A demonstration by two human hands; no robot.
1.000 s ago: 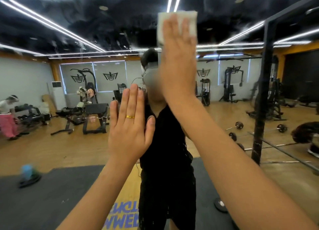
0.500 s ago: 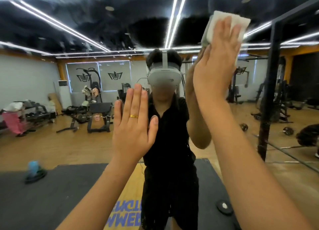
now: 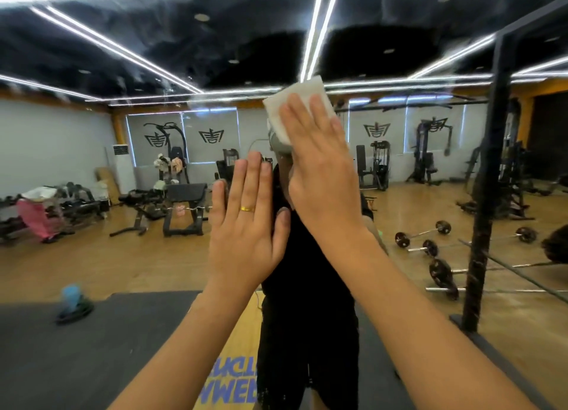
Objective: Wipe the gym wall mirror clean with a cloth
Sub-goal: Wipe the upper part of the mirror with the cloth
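Fingers [image 3: 296,114] of the right hand [image 3: 319,176] are lying straight and flat, pressing the white cloth [image 3: 292,99] against the mirror [image 3: 92,249] up high, while the left hand [image 3: 246,234] is resting open-palmed on the glass just below, holding nothing. The danger, I'd say: that bare palm could be smearing fresh prints, and the unpinched cloth may slip out if pressure eases.

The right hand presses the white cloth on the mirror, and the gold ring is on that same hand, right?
No. The head view shows the ring on the left hand; the right hand does press the cloth on the mirror.
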